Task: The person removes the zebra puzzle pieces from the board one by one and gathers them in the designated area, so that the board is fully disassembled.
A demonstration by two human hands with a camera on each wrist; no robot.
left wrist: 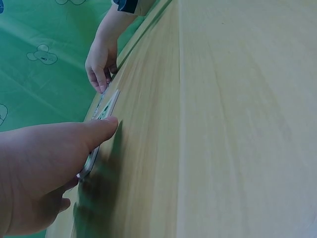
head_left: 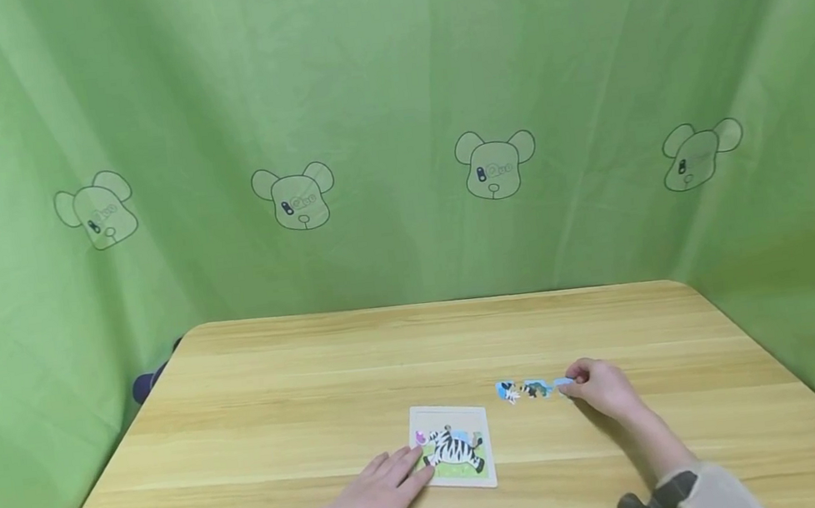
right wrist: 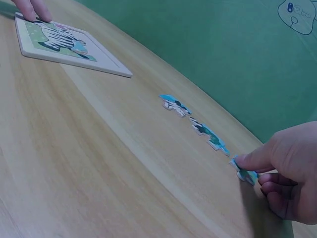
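My left hand (head_left: 377, 502) lies palm down at the lower left of a white-framed zebra puzzle board (head_left: 446, 409), its fairly straight fingertips on the board's left side. Fitted pieces form a striped zebra body (right wrist: 58, 38) on green, while the upper strip of the board is bare. Further right, my right hand (head_left: 604, 389) pinches a blue and green puzzle piece (right wrist: 244, 173) between thumb and fingers, low over the table. Beside it lie two loose pieces: one with a zebra's head (head_left: 506, 392) and one in blue, green and black (head_left: 538, 389).
The wooden table (head_left: 280, 394) has rounded far corners. A green curtain (head_left: 388, 80) printed with bear heads hangs around its far side and flanks. Past the left edge shows a dark purple object (head_left: 143, 387). A black strap device (head_left: 658, 500) sits on my right wrist.
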